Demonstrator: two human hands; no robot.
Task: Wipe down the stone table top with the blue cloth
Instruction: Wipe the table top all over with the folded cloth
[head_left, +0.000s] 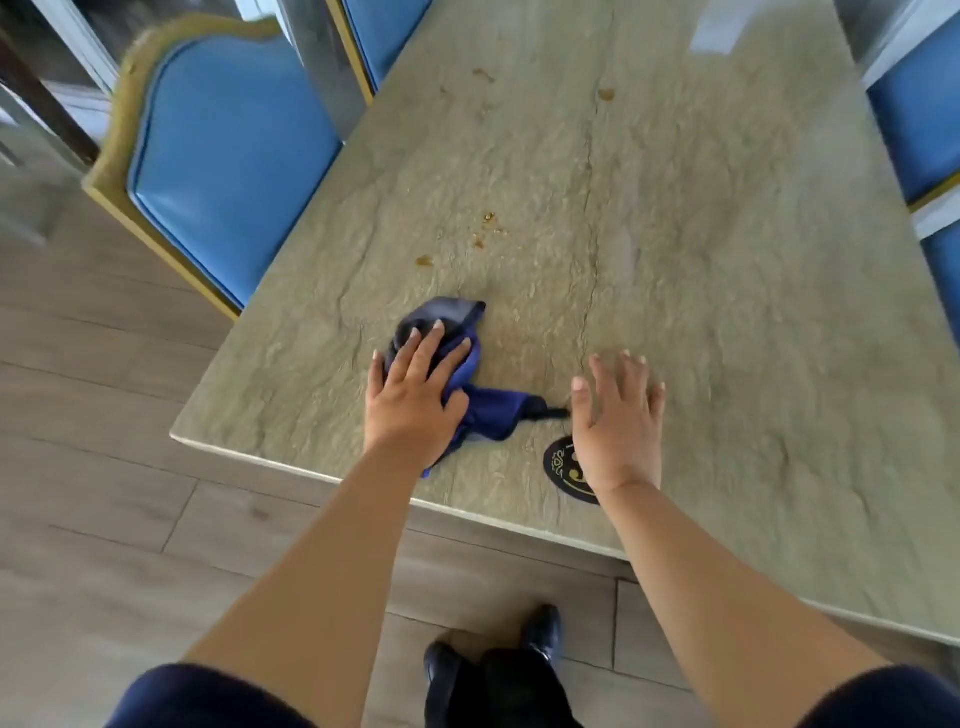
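The cloth (470, 379) lay bunched on the desk (727, 260) near the near-left corner, just in from the near edge. Its long axis ran slantwise, from a dark crumpled end pointing toward the far-left to a thin tail trailing toward the right. The left hand (415, 395) pressed flat on it, fingers spread over the bunched part, pinning the cloth rather than gripping it. The right hand (618, 421) lay open and empty, fingers spread, on or just above the bare desk beside the tail, partly covering a dark round emblem (563, 467) at the near edge; whether it touched the stone could not be told. Brown spots (485, 228) sat farther in, toward the left edge, with more (605, 94) near the far end, so most of the wiping seemed yet to do. To do it well, the cloth probably wanted flattening under the palm, then pushing away in overlapping strokes through the spots with steady pressure, the tail kept tucked. Blue chairs (228, 161) stood along the left edge.
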